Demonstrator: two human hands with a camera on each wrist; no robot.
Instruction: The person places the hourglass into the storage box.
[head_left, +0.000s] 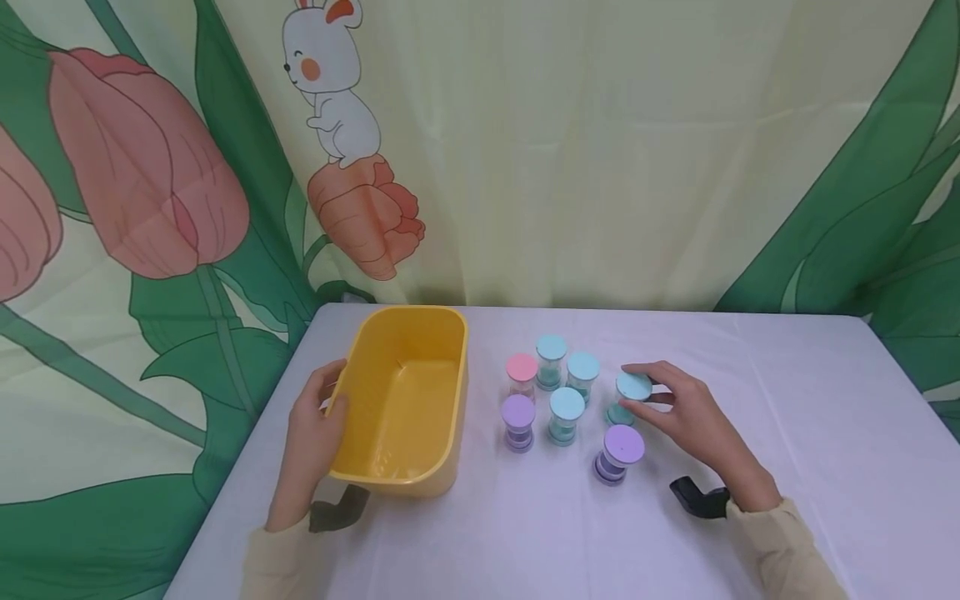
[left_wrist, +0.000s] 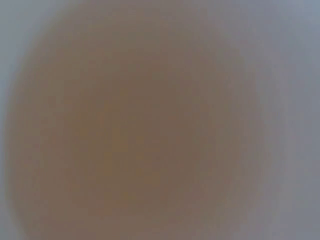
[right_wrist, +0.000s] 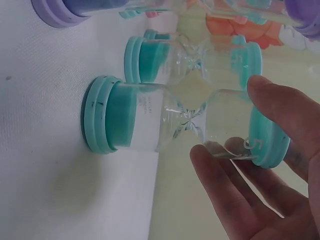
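In the head view my left hand [head_left: 315,429] grips the left rim of a yellow plastic basin [head_left: 459,392]. My right hand [head_left: 686,408] has its thumb and fingers around the top of a teal sand timer [head_left: 633,386]. Seen from the right wrist, that sand timer [right_wrist: 187,122] is clear glass with teal caps, a "5" near its top and teal sand at the bottom; the thumb [right_wrist: 285,102] lies against its upper end. Just in front of it stands a purple sand timer [head_left: 622,446]. The left wrist view is a brown blur.
Between basin and right hand stand a pink sand timer [head_left: 521,369], another purple sand timer [head_left: 518,412] and several teal ones, the nearest teal sand timer [head_left: 566,406] in front. A white cloth covers the table [head_left: 525,542]. A printed curtain [head_left: 570,167] hangs behind it.
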